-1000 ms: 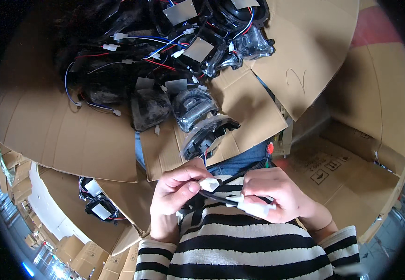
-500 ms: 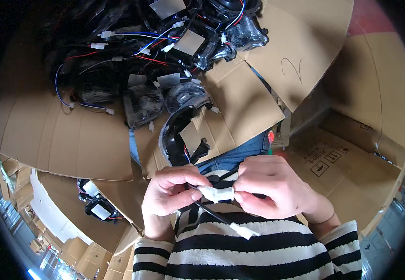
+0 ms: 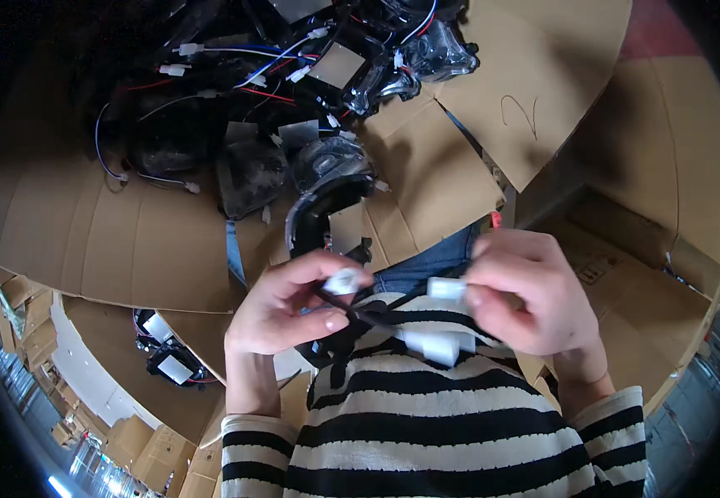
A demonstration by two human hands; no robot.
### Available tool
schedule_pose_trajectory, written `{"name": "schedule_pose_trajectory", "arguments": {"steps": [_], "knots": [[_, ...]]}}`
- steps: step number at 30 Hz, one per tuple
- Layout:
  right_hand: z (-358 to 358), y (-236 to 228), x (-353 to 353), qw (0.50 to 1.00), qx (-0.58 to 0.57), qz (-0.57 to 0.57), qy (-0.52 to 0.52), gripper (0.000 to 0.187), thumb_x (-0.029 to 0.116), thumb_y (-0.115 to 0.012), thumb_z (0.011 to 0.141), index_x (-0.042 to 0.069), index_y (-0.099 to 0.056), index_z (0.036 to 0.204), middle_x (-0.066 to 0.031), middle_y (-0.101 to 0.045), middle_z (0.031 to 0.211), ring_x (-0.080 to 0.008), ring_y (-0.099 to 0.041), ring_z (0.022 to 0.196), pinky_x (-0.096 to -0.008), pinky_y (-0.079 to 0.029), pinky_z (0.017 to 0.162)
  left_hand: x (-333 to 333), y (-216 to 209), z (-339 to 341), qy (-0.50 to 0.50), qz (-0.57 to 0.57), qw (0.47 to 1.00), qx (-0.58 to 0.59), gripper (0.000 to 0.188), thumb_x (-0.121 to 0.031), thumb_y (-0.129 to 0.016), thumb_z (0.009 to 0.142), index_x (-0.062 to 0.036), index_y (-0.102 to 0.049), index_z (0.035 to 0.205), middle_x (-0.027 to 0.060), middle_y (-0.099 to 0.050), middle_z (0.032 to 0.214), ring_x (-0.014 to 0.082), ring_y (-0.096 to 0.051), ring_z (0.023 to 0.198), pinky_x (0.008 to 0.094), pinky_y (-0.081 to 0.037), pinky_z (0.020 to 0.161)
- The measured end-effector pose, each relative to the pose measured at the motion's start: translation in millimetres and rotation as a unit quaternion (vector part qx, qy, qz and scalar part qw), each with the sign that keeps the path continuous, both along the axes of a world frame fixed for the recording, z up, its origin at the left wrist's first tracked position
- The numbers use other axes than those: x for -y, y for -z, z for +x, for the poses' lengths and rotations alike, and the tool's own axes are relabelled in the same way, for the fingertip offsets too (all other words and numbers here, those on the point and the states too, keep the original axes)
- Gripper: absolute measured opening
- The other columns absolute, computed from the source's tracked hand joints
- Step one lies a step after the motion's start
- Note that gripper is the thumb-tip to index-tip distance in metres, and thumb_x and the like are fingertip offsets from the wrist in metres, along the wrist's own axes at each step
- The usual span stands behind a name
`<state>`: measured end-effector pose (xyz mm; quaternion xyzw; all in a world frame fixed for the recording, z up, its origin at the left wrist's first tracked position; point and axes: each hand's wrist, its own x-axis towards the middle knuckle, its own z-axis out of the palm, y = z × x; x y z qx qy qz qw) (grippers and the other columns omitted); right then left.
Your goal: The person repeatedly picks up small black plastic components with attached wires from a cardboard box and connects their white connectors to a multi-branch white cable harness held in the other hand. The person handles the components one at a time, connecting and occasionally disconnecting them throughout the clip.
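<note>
carton [image 3: 111,349] holds black parts [image 3: 173,368]; right fingers [image 3: 499,274] grip white connector [image 3: 445,288]

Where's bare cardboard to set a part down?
Free: right flap, right of the black housings; middle panel, between housings and jeans; left flap, below-left of the housings. Crowded: the housing pile; between left hand and right hand, with white connectors.

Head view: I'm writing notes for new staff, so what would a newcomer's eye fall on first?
Probably the striped top at the bottom centre. Above it, the right hand pinches a white connector, and another white connector shows at the left hand. Toward the upper left, a heap of dark wired units spreads over brown cardboard.
</note>
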<state>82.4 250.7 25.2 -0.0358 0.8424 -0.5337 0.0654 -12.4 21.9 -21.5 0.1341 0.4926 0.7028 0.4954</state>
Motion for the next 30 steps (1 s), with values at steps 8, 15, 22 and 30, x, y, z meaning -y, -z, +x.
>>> {"name": "schedule_pose_trajectory", "arguments": {"steps": [8, 15, 22, 30], "knots": [[11, -18, -4, 0.996, -0.01, -0.088, 0.009, 0.006, 0.001, -0.059, 0.067, 0.002, -0.053, 0.067, -0.008, -0.045, 0.059, -0.0236, -0.045, 0.052, -0.0328, -0.035, 0.047, -6, -11, -15, 0.025, 0.073, 0.991, -0.11, 0.02, -0.002, -0.064, 0.073, 0.0038, -0.062, 0.092, 0.0097, -0.061, 0.077, 0.0145, -0.056, 0.064, 0.0258, -0.043, 0.06], [5, -22, -3, 0.989, -0.016, -0.148, -0.024, 0.006, 0.003, -0.057, 0.071, 0.002, -0.051, 0.068, -0.0079, -0.047, 0.06, -0.0247, -0.047, 0.053, -0.0338, -0.035, 0.048, -13, -19, -10, 0.007, -0.047, 0.955, -0.292, 0.015, -0.001, -0.065, 0.069, -0.0032, -0.066, 0.084, 0.0036, -0.062, 0.072, 0.0145, -0.051, 0.061, 0.0277, -0.036, 0.062], [5, -17, 5, 0.982, 0.041, -0.18, 0.03, 0.007, 0.003, -0.054, 0.075, -0.001, -0.052, 0.071, -0.0085, -0.045, 0.057, -0.0197, -0.045, 0.047, -0.0301, -0.032, 0.044, -16, -12, 1, -0.069, -0.038, 0.915, -0.396, 0.013, -0.005, -0.065, 0.07, -0.0038, -0.066, 0.083, 0.0031, -0.062, 0.072, 0.0135, -0.05, 0.06, 0.0278, -0.035, 0.062], [17, 0, 13, 0.993, 0.017, -0.094, 0.074, 0.006, 0.003, -0.055, 0.071, 0.0, -0.052, 0.067, -0.007, -0.044, 0.056, -0.0209, -0.044, 0.046, -0.0321, -0.032, 0.042, -16, -13, 10, -0.052, -0.073, 0.857, -0.508, 0.014, -0.008, -0.064, 0.069, -0.0041, -0.066, 0.083, 0.0008, -0.058, 0.064, 0.0129, -0.048, 0.055, 0.0274, -0.032, 0.06]]}}
